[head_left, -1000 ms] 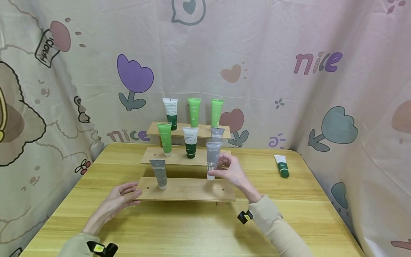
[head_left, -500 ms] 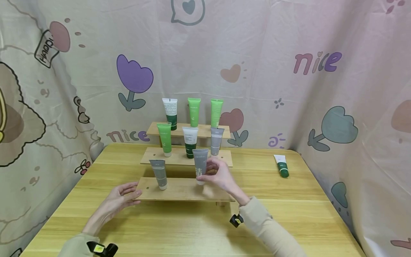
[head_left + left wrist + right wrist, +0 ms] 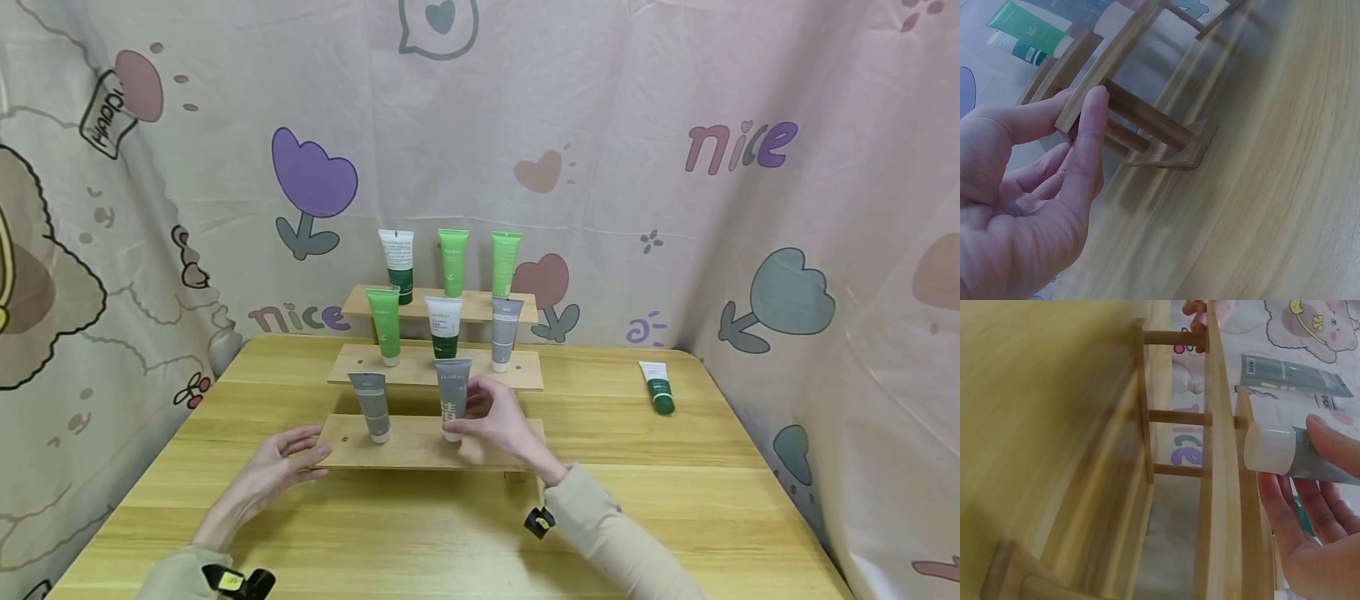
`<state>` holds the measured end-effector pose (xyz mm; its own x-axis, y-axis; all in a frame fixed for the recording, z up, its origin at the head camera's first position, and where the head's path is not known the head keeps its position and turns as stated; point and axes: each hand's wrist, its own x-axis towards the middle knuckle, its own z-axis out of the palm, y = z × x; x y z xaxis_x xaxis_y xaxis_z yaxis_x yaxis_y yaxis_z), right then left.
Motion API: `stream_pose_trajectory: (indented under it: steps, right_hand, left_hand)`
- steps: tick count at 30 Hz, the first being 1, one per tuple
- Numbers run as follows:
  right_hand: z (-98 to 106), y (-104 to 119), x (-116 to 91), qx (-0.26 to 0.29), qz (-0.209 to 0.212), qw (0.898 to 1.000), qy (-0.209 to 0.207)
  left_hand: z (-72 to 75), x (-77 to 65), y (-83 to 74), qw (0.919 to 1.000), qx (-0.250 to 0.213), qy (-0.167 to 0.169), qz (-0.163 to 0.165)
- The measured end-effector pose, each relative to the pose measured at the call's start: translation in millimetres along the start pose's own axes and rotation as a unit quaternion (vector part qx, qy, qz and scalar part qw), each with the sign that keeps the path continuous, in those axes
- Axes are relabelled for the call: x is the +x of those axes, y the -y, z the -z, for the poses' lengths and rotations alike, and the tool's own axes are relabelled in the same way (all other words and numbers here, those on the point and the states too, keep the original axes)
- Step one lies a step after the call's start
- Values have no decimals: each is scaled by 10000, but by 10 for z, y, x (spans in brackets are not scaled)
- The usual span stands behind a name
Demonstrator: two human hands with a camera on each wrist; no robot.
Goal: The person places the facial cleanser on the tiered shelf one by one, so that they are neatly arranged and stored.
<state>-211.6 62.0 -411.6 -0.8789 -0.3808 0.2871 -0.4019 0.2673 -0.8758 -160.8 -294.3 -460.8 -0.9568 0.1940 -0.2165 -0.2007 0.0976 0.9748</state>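
Note:
In the head view, my right hand (image 3: 498, 419) pinches a grey squeeze tube (image 3: 453, 392) between thumb and fingers. The tube is upright, white cap (image 3: 1270, 449) down, over the middle of the lowest shelf (image 3: 420, 454); whether the cap touches the wood I cannot tell. My left hand (image 3: 279, 461) grips the left end of that shelf on the three-tier wooden display rack (image 3: 1094, 69), thumb and fingers around its corner in the left wrist view. Another grey tube (image 3: 372, 408) stands on the shelf's left part.
The middle tier bears a green tube (image 3: 386, 323), a white-and-dark-green tube (image 3: 446, 321) and a grey-lavender tube (image 3: 505, 333). Three more tubes stand on the top tier (image 3: 480, 307). A white-and-green tube (image 3: 657, 387) lies on the table at right. Printed curtains (image 3: 600, 100) surround the table.
My right hand has carried the grey tube leftward and down, from the right part of the lowest shelf to its middle. My left hand has stayed in place.

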Motion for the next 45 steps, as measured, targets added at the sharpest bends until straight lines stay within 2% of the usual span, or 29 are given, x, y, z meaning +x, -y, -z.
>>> stream_pose_trajectory:
  steps: [13, 22, 28, 45]
  right_hand:
    - [-130, -35, 17, -53, 98, 9999, -1]
    - [-212, 17, 7, -85, -84, 9998, -159]
    - [-240, -56, 30, -76, 43, 9999, -139]
    - [-301, -35, 7, -12, 233, 9997, -101]
  left_hand:
    - [-3, -3, 6, 10000, -22, -11, -34]
    - [4, 2, 24, 10000, -23, -9, -31]
    - [6, 2, 23, 10000, -25, 5, -30]
    - [2, -6, 11, 10000, -20, 0, -51]
